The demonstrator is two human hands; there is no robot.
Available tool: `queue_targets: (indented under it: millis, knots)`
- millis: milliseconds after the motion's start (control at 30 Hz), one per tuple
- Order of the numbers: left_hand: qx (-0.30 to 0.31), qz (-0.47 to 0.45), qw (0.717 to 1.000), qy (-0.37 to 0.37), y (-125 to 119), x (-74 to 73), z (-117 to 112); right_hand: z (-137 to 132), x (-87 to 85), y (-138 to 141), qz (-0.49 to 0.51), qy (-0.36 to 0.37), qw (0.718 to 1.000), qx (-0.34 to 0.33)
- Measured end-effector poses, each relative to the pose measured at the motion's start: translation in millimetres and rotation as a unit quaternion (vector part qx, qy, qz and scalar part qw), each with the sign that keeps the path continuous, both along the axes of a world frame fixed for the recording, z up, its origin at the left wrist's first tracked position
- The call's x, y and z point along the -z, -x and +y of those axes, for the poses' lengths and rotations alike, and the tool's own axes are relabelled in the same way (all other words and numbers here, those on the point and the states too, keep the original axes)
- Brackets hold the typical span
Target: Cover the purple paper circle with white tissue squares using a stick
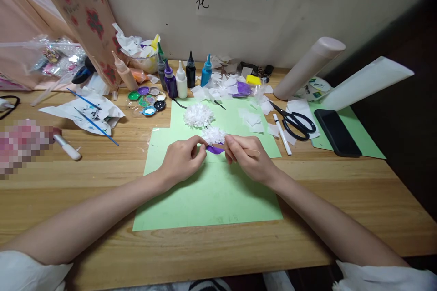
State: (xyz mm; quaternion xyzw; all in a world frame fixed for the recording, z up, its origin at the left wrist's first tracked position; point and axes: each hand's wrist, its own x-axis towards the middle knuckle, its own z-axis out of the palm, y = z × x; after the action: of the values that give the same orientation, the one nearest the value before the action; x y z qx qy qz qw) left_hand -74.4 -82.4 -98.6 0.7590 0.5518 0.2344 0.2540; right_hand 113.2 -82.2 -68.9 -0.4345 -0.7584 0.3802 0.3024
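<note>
Two white ruffled paper flowers (199, 115) lie on green paper sheets (205, 200), one behind the other; the nearer flower (213, 135) is just beyond my fingertips. My left hand (184, 158) is closed, thumb and forefinger pinched at the left end of a thin purple piece (215, 150), whose material I cannot make out. In my right hand (246, 157) is a flat wooden stick (251, 152), its rounded end showing past the fingers. The stick's other end reaches toward the purple piece, partly hidden by my fingers.
Paint bottles (181, 81), small paint cups (149, 99) and white paper scraps (221, 85) stand or lie at the back. Rightward are black scissors (296, 120), a white marker (282, 134), a phone (337, 132) and a tall tube (309, 68). Brushes (95, 126) rest on stained tissue at left.
</note>
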Motion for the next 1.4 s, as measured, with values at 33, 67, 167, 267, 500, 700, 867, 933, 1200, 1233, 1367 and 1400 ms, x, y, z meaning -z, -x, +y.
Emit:
queue_targets:
  millis: [33,67,167,267,500,700,867,933,1200,1233,1367,1400]
  knots:
    - [-0.002,-0.002,1.0,0.0,0,0.1,0,1,0.4,0,0.0,-0.002,1.0,0.0]
    - [-0.003,-0.004,1.0,0.0,0,0.3,0,1,0.8,1,0.0,-0.005,1.0,0.0]
    - [-0.003,-0.009,1.0,0.0,1,0.5,0,3,2.2,3,-0.002,-0.007,1.0,-0.003]
    - [-0.002,-0.008,1.0,0.0,1,0.1,0,6,3.0,6,0.005,0.009,1.0,0.002]
    - [0.001,0.004,1.0,-0.004,0,0.0,0,17,-1.2,16,0.051,0.086,0.993,0.057]
    - [0.023,0.018,1.0,-0.008,0,-0.5,0,37,-9.5,24,0.072,0.203,0.973,0.078]
    - [0.058,0.016,0.998,0.0,1,-1.1,0,41,-9.7,19,0.101,0.224,0.966,0.076]
    - [0.053,0.016,0.998,0.001,2,-0.8,0,38,-8.5,17,0.114,0.216,0.966,0.086]
    - [0.044,0.012,0.999,0.001,1,0.0,1,20,-14.5,5,0.134,0.148,0.975,0.101]
    - [0.045,0.013,0.999,0.001,1,0.0,0,19,-16.1,2,0.133,0.137,0.977,0.099]
    - [0.061,0.015,0.998,-0.004,2,-0.2,0,23,-11.9,-21,0.132,0.045,0.981,0.137]
    - [0.068,0.016,0.998,-0.007,2,-0.2,0,26,-7.1,-29,0.127,0.016,0.979,0.159]
